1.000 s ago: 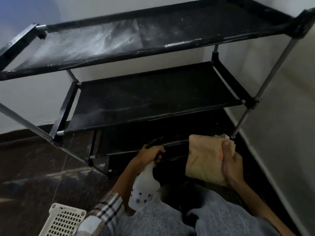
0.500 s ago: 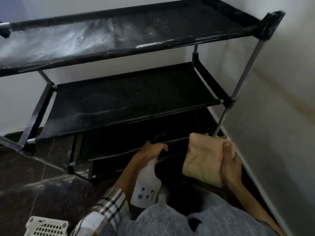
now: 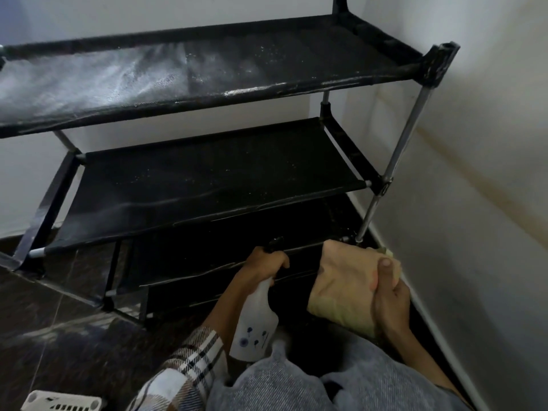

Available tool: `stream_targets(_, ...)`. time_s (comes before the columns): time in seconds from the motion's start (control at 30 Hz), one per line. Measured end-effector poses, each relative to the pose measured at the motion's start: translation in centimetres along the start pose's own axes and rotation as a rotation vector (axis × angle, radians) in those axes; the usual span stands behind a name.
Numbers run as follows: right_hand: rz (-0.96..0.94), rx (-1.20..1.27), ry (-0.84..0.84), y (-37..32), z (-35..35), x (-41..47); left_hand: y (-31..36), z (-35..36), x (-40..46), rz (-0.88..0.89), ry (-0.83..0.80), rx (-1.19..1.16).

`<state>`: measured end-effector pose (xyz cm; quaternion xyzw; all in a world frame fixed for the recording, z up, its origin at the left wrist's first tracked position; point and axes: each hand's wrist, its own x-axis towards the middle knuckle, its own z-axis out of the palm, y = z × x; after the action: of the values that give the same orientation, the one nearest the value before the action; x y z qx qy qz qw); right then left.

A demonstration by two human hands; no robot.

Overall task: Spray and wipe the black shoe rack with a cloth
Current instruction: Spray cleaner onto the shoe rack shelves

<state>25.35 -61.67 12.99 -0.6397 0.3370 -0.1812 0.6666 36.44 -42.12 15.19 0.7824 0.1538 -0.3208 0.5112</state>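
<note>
Gripping now: the left hand is curled round the neck and trigger of the spray bottle, nozzle aimed at the lowest tiers of the shoe rack.
Right hand: the right hand clutches a folded tan cloth, thumb pressed on top, held just in front of the rack's bottom right corner, beside the wall.
Bottle: white and translucent with small dark flower prints, tilted, its base near the person's grey-clad knees.
Rack: black fabric shelves on metal poles, set on a dark tiled floor in the corner; the top shelf carries pale streaks and specks, whether dust or spray I cannot tell; the middle shelf shows fewer specks.
Step in hand: spraying, by my reading, directed at the lower shelves, with the cloth waiting.
Next move calls for: bringing the cloth flat onto a wetted shelf and sweeping along its length, with firm pressure since the fabric may sag.
Edge of view: a white slotted basket at bottom left.
</note>
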Motion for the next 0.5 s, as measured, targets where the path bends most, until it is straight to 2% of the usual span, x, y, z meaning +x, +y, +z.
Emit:
stream_targets(0.17, 0.016, -0.002, 0.081, -0.2, 1.0, -0.1, -0.4, 0.6, -0.2, 0.03, -0.106, -0.006)
stream_targets(0.23, 0.02, -0.018, 0.076, -0.1, 1.5, -0.1, -1.1, 0.3, 0.0, 0.074, -0.048, -0.029)
stream_targets(0.4, 0.053, -0.056, 0.015, 1.2, 3.0, -0.3, -3.7, -1.8, 0.1, 0.013, 0.118, -0.218)
stream_targets(0.5, 0.059, -0.071, -0.026, 1.8, 4.1, -0.8, -6.0, -3.7, -0.6, 0.052, 0.186, -0.292)
